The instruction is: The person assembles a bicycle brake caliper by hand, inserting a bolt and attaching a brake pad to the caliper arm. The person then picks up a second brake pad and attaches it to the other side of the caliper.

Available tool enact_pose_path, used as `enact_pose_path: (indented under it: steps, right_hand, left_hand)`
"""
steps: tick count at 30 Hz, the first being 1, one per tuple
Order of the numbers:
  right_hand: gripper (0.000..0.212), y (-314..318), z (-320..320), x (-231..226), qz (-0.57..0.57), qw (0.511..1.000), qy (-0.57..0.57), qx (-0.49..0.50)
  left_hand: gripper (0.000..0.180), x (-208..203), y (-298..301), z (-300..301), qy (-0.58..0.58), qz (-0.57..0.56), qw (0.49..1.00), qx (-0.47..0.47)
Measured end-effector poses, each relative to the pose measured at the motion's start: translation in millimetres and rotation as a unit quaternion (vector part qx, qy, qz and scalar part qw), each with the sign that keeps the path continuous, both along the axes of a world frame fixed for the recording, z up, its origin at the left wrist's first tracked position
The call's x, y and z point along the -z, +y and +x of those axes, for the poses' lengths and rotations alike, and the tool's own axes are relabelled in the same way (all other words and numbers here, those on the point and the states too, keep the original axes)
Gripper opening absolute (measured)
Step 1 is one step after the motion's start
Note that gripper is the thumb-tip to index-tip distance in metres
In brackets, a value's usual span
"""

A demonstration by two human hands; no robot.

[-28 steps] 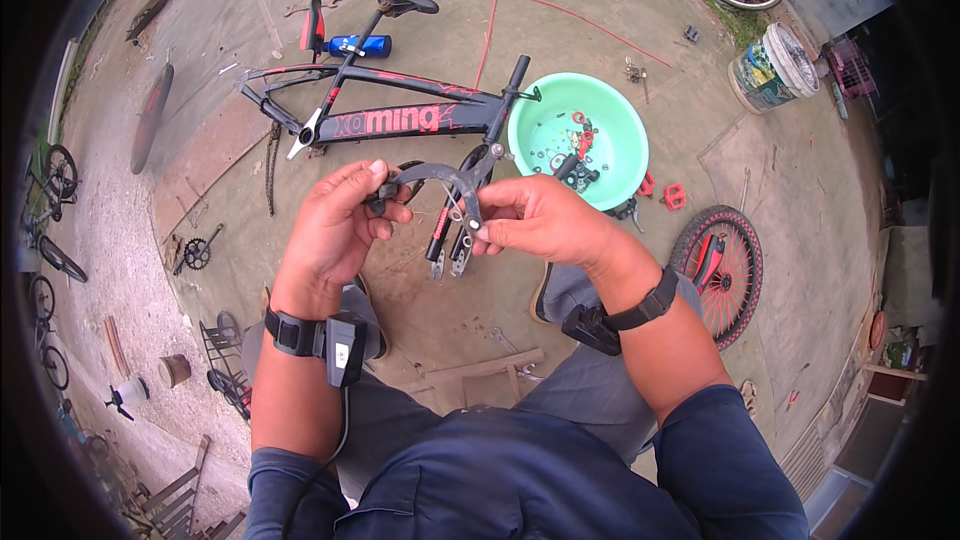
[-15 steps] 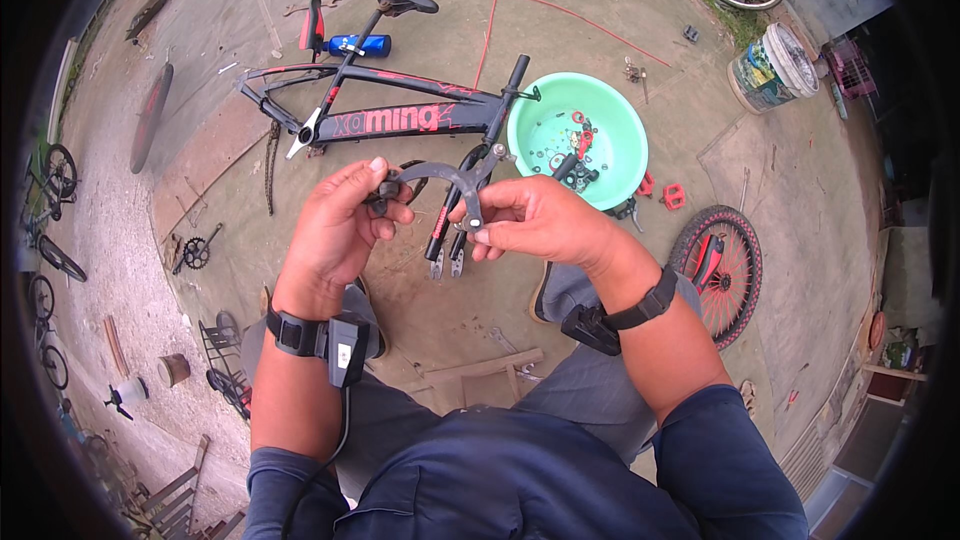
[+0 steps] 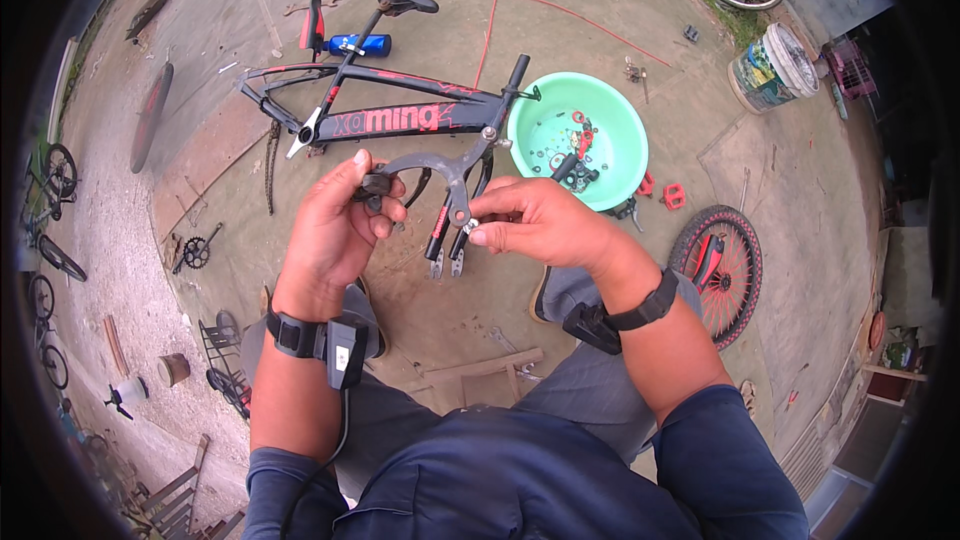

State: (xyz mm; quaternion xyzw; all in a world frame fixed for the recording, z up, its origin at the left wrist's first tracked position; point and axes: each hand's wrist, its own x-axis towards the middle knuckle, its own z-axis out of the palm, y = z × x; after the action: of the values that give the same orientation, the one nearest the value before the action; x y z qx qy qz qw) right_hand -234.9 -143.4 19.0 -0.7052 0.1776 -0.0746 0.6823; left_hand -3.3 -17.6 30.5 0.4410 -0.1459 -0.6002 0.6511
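A dark curved bicycle brake caliper (image 3: 432,162) is held up in front of me, over the fork of a bike frame. My left hand (image 3: 336,218) is closed round its left end, where a black block like a brake pad (image 3: 374,186) sits between thumb and fingers. Near the lower right arm's end, which has a round hole, my right hand (image 3: 530,222) pinches a small silver piece (image 3: 471,226), perhaps a bolt or nut. Behind them the black and red frame (image 3: 400,121) lies on its side, its fork (image 3: 441,230) pointing toward me.
A mint-green basin (image 3: 630,130) holding small bike parts stands right of the frame. Red pedals (image 3: 673,196) and a wheel (image 3: 722,282) lie further right. A blue bottle (image 3: 375,45), a crank with chainring (image 3: 197,252) and a paint bucket (image 3: 775,70) are also on the ground.
The caliper has turned, so its forked shape and the hole in its lower arm now show. My right fingers have shifted slightly off that arm and now pinch the small silver piece.
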Motion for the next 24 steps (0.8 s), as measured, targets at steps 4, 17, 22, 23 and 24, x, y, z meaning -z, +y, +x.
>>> enact_pose_path:
  steps: [4, 17, 22, 23, 24]
  right_hand:
    - [0.029, -3, -1, 4, -0.094, 0.995, -0.011, 0.03]
    - [0.026, 1, 9, -12, -0.007, 0.997, 0.036, 0.066]
    - [0.026, 5, 20, 5, -0.123, 0.988, -0.052, 0.079]
    - [0.026, 6, 19, 5, -0.099, 0.989, -0.08, 0.08]
    - [0.026, 6, 17, 6, -0.072, 0.991, -0.074, 0.083]
  left_hand:
    - [0.034, -3, 3, 3, 0.054, -0.021, 0.998, -0.002]
    - [0.04, -18, 11, -2, 0.216, -0.056, 0.973, 0.061]
    - [0.045, -23, 13, -12, 0.311, -0.04, 0.949, 0.042]
    - [0.045, -22, 13, -13, 0.317, -0.037, 0.947, 0.038]
    - [0.045, -20, 13, -14, 0.324, -0.036, 0.945, 0.034]
